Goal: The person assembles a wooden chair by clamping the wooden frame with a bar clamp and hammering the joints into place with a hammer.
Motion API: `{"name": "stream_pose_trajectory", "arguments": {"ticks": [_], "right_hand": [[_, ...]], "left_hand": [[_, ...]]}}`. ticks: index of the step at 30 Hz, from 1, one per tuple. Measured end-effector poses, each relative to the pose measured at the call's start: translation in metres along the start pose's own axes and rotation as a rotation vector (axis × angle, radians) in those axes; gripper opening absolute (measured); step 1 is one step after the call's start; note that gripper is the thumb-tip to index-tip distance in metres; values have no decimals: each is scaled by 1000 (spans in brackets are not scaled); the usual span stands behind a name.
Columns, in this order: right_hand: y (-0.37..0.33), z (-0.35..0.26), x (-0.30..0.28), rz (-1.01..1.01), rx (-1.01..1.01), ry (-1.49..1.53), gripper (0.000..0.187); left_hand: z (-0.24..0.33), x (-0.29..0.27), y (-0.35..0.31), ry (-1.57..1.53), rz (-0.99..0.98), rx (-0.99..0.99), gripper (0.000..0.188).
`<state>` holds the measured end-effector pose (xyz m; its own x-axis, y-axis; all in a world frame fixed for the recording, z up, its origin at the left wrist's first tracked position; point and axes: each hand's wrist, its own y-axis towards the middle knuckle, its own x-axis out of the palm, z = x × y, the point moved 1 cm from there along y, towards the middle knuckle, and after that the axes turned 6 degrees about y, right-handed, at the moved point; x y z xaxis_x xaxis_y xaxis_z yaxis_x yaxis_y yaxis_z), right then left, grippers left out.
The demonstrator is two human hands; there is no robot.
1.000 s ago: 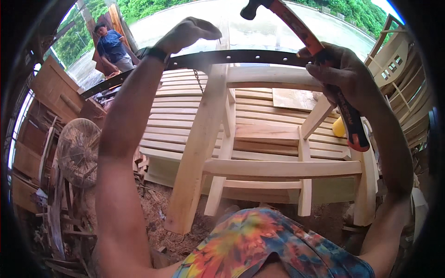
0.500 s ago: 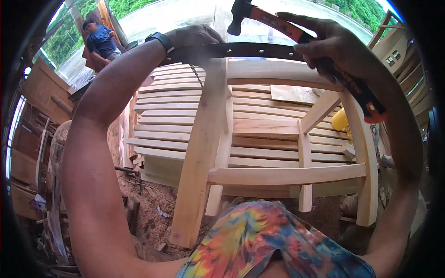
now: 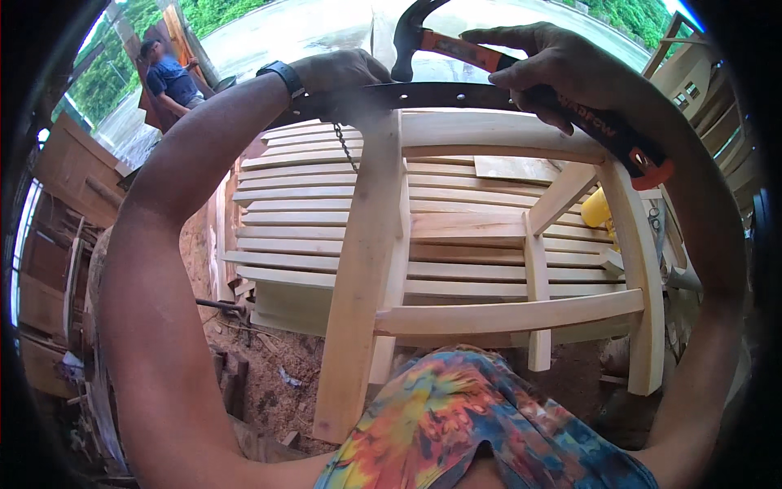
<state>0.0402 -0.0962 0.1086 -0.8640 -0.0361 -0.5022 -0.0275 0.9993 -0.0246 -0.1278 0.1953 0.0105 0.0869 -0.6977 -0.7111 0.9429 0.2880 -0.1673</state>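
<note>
My right hand grips a claw hammer with an orange and black handle. The hammer's head is at the far end of a pale wooden chair-like frame, close beside my left fingers. My left hand, with a dark band on its wrist, is bent over the frame's far left corner. Its fingers are curled and partly hidden, so what they hold cannot be made out. Below both hands, a dark metal bar with holes lies across the far end. A short chain hangs from the bar.
Pale slats lie in rows beneath the frame. A yellow object stands behind its right leg. Wood scraps and sawdust cover the ground. A person in a dark blue shirt sits at the far left, and boards lean nearby.
The hammer head has come down toward my left fingers while the handle's butt end has risen. My right hand has shifted slightly left. My left hand stays at the corner.
</note>
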Motion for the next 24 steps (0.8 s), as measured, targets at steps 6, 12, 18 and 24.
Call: {"name": "stream_pose_trajectory", "arguments": {"ticks": [6, 12, 18, 24], "right_hand": [[7, -5, -2, -4, 9, -64, 61], [6, -10, -11, -42, 1, -18, 61], [16, -2, -13, -69, -37, -38, 63], [12, -1, -11, -46, 12, -60, 66]], "left_hand": [[5, -7, 8, 30, -136, 40, 22], [23, 0, -1, 17, -145, 32, 27], [28, 2, -10, 108, -93, -242, 28], [18, 1, -8, -27, -221, -124, 23]]}}
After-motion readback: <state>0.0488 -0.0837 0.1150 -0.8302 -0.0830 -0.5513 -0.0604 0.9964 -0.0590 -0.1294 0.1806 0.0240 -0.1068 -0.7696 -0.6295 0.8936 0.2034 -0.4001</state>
